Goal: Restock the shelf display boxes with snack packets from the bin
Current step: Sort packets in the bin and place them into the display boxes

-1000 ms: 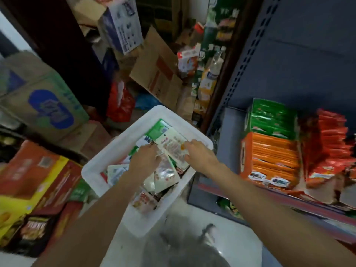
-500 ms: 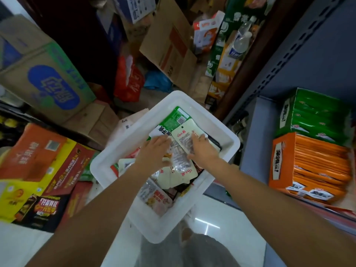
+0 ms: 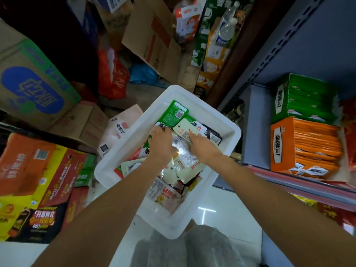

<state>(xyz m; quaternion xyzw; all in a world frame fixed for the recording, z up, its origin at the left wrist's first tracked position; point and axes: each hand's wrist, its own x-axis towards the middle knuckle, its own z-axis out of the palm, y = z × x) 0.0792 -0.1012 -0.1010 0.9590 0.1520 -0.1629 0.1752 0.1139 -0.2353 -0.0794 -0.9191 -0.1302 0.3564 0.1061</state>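
A white bin (image 3: 230, 140) stands on the floor below me, filled with mixed snack packets. Both my hands are inside it. My left hand (image 3: 160, 144) lies knuckles-up on the pile beside a green packet (image 3: 173, 113). My right hand (image 3: 202, 144) reaches onto a pale cream packet (image 3: 183, 128), fingers on its surface; whether they pinch it is hidden. Clear and cream packets (image 3: 185, 162) lie under both wrists. On the shelf to the right stand an orange display box (image 3: 306, 147) and a green display box (image 3: 306, 97), both full of packets.
The grey shelf board (image 3: 256, 128) sits right of the bin, with red packets (image 3: 349, 132) at the far edge. Cardboard cartons (image 3: 28, 81) and printed boxes (image 3: 38, 176) crowd the left. A red bag (image 3: 113, 76) and bottles (image 3: 225, 33) lie beyond the bin.
Both hands have stayed in the bin, shifting slightly among the packets. My view has swung left and down, so the shelf boxes sit nearer the right edge.
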